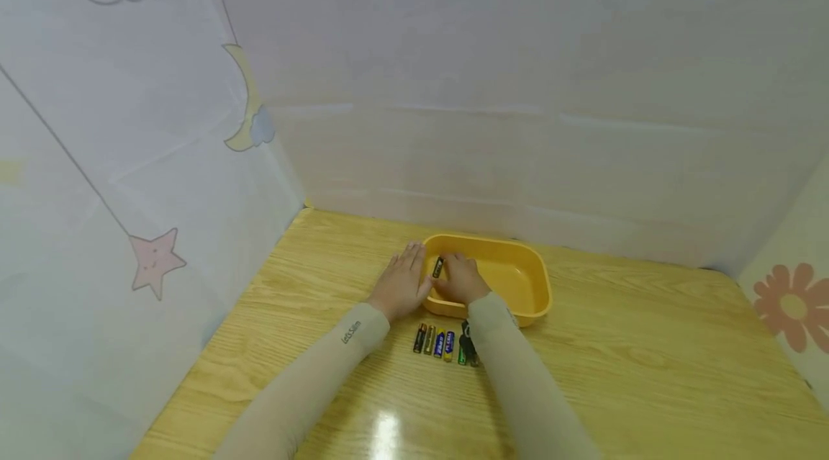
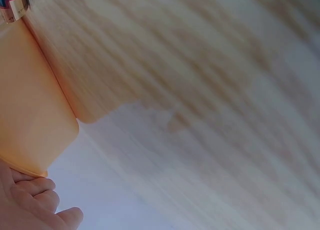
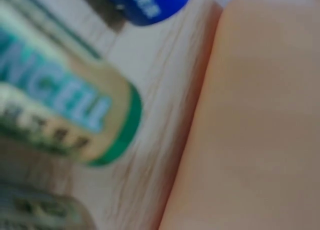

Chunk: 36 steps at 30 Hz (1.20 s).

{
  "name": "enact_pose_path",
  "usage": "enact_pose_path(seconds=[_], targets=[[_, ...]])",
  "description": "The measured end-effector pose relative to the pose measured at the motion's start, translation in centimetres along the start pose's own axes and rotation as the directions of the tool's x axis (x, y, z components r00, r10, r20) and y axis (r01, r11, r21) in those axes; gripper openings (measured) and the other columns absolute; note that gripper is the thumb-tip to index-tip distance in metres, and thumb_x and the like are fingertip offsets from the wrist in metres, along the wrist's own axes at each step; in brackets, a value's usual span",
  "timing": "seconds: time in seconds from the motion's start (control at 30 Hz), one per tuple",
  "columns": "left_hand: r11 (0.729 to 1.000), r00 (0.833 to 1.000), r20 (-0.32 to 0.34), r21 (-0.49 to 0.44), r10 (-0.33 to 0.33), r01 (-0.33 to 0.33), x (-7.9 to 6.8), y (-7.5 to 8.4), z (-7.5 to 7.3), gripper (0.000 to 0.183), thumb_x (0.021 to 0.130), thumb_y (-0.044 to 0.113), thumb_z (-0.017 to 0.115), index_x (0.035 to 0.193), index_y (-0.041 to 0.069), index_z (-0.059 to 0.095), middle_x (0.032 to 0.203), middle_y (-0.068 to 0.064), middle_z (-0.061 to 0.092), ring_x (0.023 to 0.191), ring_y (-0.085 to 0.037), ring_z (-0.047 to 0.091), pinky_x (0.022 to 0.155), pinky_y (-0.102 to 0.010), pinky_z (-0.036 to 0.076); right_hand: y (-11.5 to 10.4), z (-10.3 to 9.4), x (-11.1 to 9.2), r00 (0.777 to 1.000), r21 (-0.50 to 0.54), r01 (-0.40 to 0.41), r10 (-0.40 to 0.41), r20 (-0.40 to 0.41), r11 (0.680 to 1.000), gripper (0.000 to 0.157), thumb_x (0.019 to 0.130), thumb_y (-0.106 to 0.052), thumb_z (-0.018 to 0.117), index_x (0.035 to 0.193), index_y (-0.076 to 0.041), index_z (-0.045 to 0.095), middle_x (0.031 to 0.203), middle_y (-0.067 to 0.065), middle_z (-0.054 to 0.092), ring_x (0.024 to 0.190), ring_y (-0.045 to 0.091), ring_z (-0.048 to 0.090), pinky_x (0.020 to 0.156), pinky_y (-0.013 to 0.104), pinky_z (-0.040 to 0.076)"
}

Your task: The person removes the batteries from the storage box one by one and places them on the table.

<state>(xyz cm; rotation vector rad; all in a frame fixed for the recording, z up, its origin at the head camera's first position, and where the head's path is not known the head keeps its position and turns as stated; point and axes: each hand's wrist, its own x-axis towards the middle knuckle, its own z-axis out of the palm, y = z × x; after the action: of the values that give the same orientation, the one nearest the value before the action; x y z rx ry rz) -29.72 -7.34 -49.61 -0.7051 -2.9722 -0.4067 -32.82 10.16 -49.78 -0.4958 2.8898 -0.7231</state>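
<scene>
A yellow plastic basin (image 1: 512, 280) stands on the wooden table. At its left end my left hand (image 1: 400, 286) rests against the rim with fingers extended; the left wrist view shows those fingers (image 2: 37, 197) at the rim. My right hand (image 1: 461, 280) reaches down inside the basin, its fingers curled. Between its thumb and fingers is a dark battery (image 1: 438, 267), which it appears to pinch. In front of the basin several batteries (image 1: 440, 343) lie side by side in a row. The right wrist view has a green-ended battery (image 3: 70, 100) close up; the right hand is out of sight there.
The wooden table (image 1: 648, 345) extends to both sides of the basin. A pale sheet wall (image 1: 518, 122) rises behind it, and a printed sheet (image 1: 84, 179) stands on the left. Near the right forearm, a dark object (image 1: 467, 345) lies beside the batteries, partly covered by the sleeve.
</scene>
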Motion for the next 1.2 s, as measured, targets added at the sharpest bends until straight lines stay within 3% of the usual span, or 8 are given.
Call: enact_pose_path(seconds=[0.47, 0.8, 0.93, 1.2], targets=[[1.000, 1.000, 0.011, -0.008, -0.009, 0.009, -0.14, 0.09, -0.54, 0.067, 0.108, 0.039, 0.027, 0.160, -0.002, 0.017, 0.167, -0.018, 0.017, 0.155, -0.030, 0.012, 0.124, -0.050, 0.019, -0.04, 0.36, 0.60, 0.999, -0.029, -0.016, 0.014, -0.047, 0.999, 0.057, 0.096, -0.024, 0.071, 0.139, 0.006, 0.049, 0.141, 0.026, 0.053, 0.130, 0.043, 0.050, 0.115, 0.058, 0.034], [1.000, 1.000, 0.001, -0.018, -0.007, 0.007, -0.13, 0.21, -0.40, 0.066, 0.107, 0.034, 0.033, 0.160, -0.003, 0.018, 0.166, -0.019, 0.019, 0.155, -0.031, 0.013, 0.124, -0.051, 0.019, -0.31, 0.14, 0.37, 0.999, -0.086, 0.006, -0.011, -0.051, 0.996, 0.048, 0.097, -0.022, 0.071, 0.132, 0.006, 0.051, 0.138, 0.028, 0.053, 0.128, 0.044, 0.051, 0.117, 0.059, 0.030], [1.000, 1.000, -0.001, -0.012, -0.008, 0.008, -0.16, 0.23, -0.42, 0.066, 0.107, 0.034, 0.033, 0.160, -0.003, 0.018, 0.166, -0.019, 0.019, 0.155, -0.031, 0.013, 0.124, -0.051, 0.020, -0.30, 0.08, 0.22, 0.998, -0.086, 0.029, -0.035, -0.060, 0.996, 0.046, 0.096, -0.021, 0.072, 0.127, 0.007, 0.052, 0.130, 0.027, 0.056, 0.123, 0.043, 0.054, 0.115, 0.059, 0.032], [1.000, 1.000, 0.007, -0.013, -0.006, 0.006, -0.10, 0.25, -0.33, 0.066, 0.108, 0.035, 0.034, 0.160, -0.003, 0.018, 0.166, -0.019, 0.019, 0.155, -0.031, 0.013, 0.124, -0.051, 0.020, 0.15, 0.25, 0.33, 0.999, -0.012, -0.013, 0.013, -0.034, 1.000, 0.047, 0.094, -0.025, 0.073, 0.124, 0.005, 0.053, 0.122, 0.025, 0.057, 0.114, 0.042, 0.053, 0.103, 0.054, 0.044]])
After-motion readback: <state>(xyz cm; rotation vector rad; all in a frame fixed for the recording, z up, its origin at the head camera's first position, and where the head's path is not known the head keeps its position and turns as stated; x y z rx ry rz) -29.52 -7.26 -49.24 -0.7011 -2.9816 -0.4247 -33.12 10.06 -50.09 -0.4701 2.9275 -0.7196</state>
